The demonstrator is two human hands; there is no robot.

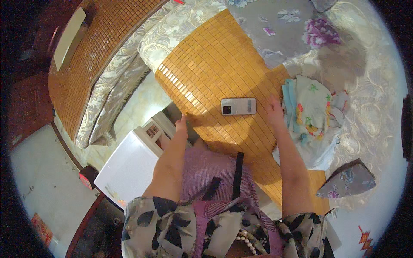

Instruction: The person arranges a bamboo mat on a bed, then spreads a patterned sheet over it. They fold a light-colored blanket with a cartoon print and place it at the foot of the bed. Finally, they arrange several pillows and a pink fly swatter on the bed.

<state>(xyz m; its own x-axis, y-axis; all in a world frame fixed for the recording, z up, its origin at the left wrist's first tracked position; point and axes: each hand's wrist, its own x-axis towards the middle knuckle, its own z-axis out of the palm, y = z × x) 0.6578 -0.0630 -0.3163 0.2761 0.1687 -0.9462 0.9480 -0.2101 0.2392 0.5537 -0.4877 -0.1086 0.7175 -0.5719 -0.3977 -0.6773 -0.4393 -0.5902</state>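
A woven bamboo mat (219, 69) lies along a bed, reaching toward me. My left hand (182, 124) grips the mat's left edge, fingers closed over it. On the right side of the mat rests my right hand (274, 111), pressing on its edge next to a pile of folded clothes (312, 112). A silver phone (238, 106) lies flat on the mat between my two hands.
A floral grey bedspread (284, 26) covers the bed beyond the mat. Another bamboo mat (92, 56) lies on a cushion at the left. A white box-like appliance (127, 167) stands by my left leg. A small patterned cloth (347, 179) lies at the right.
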